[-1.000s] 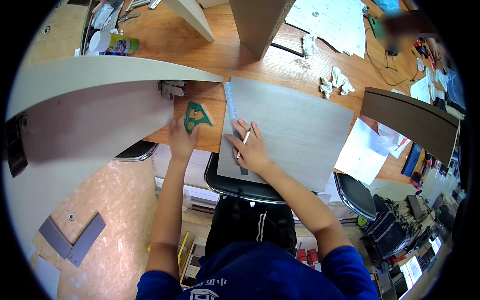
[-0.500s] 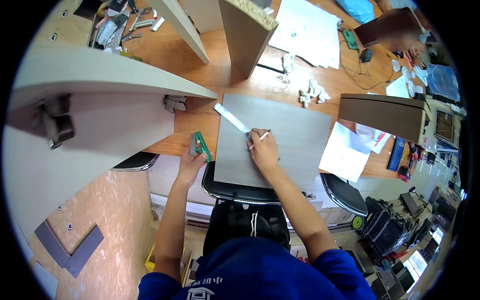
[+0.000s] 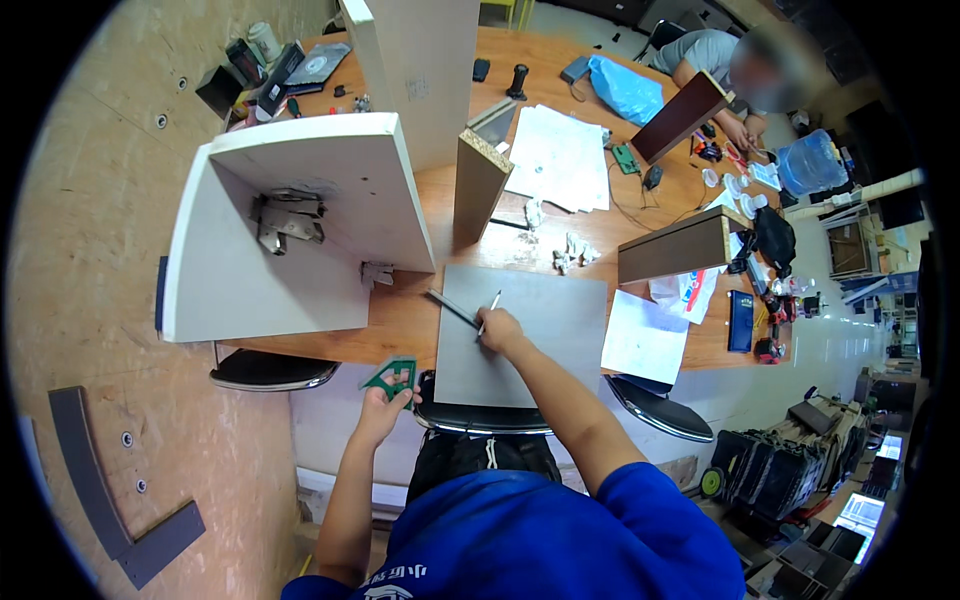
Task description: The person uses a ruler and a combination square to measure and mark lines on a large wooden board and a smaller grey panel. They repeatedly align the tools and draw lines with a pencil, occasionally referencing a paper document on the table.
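In front of me a flat grey board (image 3: 560,350) lies on the wooden table, its near edge by a black chair seat. My right hand (image 3: 502,330) is closed around a slim white pencil (image 3: 495,299), which points up and away. From the same fingers a metal ruler (image 3: 452,308) reaches toward the board's upper left corner; it looks narrow and dark now. Just left of the board, past the table's edge, my left hand (image 3: 380,408) grips a green triangular square (image 3: 395,374), fingers showing through its opening.
A white cabinet-like panel piece with metal hinges (image 3: 290,225) stands at the left. Upright brown boards (image 3: 670,250) stand farther back and right. White paper (image 3: 643,335) lies beside the grey board, crumpled tissue (image 3: 575,254) behind it. Across the table sits another person (image 3: 705,60).
The view has shifted, showing more of the far table. The ruler's wide marked face has turned to a thin dark strip. The green square has rotated to show its triangular face.
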Demonstrator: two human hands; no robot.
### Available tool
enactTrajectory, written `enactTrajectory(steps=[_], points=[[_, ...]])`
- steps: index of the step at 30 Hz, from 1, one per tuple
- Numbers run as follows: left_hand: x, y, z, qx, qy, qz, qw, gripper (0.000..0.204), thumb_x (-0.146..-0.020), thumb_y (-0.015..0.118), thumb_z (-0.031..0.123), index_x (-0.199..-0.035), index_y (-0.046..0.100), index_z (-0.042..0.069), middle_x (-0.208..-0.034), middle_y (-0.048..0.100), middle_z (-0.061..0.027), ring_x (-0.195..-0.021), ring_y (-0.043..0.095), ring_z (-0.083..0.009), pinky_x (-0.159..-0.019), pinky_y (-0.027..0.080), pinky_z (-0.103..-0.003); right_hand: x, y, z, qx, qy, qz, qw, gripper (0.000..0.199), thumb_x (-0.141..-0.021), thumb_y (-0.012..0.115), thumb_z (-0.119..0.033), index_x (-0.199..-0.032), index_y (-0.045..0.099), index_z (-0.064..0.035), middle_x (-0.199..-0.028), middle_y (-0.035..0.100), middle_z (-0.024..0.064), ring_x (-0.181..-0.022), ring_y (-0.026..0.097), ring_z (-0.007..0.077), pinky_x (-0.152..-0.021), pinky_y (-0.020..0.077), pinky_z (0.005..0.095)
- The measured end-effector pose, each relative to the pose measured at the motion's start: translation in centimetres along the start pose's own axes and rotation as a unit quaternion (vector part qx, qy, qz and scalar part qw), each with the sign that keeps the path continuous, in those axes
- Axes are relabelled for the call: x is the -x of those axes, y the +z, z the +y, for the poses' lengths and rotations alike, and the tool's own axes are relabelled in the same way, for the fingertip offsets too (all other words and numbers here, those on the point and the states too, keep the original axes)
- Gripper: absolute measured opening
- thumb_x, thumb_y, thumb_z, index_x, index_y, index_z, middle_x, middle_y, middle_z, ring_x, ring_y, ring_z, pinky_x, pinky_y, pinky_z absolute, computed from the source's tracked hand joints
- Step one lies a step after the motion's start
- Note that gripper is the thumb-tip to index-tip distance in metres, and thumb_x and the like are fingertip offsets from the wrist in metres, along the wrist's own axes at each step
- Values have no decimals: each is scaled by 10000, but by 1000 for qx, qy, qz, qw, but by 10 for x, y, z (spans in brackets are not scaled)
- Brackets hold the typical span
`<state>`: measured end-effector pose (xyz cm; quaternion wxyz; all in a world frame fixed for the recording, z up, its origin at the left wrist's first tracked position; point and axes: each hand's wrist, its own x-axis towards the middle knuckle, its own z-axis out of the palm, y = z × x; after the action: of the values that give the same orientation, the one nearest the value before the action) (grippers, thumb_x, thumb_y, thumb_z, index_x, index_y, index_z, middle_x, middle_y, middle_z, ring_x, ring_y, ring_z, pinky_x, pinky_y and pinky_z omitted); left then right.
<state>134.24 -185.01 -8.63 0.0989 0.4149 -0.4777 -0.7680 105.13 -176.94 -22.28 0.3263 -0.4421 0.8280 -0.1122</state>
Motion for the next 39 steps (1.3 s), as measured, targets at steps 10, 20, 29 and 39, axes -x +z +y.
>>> enactTrajectory(steps=[10, 20, 29, 39], points=[[19, -16, 25, -51, 72, -32, 996, 147, -971, 589, 173, -929, 583, 31, -737, 597, -23, -581, 546, -77, -531, 434, -224, 154, -51, -21, -282, -91, 43, 954, 139, -927, 615, -147, -930, 622, -9, -742, 671, 82, -635, 631, 166, -593, 498, 309], [34, 35, 78, -36, 87, -240, 966, 345, -919, 683, 336, -905, 605, 0, -751, 614, -61, -614, 570, -103, -558, 466, -237, 309, -142, -100, -382, 11, 137, 914, 124, -896, 666, -65, -983, 659, 22, -725, 678, 78, -608, 624, 118, -564, 488, 258], [57, 76, 103, -58, 109, -264, 956, 332, -947, 630, 339, -923, 597, 9, -748, 616, -74, -582, 553, -109, -523, 446, -248, 341, -153, -98, -327, 2, 221, 919, 130, -865, 700, -101, -931, 682, 10, -735, 688, 110, -653, 657, 172, -597, 497, 284], [76, 113, 93, -75, 79, -262, 959, 309, -966, 578, 295, -961, 623, -10, -760, 633, -87, -574, 556, -115, -528, 448, -246, 375, -176, -71, -260, -19, 235, 936, 147, -844, 717, -118, -923, 698, 5, -747, 686, 153, -644, 671, 250, -593, 495, 313]])
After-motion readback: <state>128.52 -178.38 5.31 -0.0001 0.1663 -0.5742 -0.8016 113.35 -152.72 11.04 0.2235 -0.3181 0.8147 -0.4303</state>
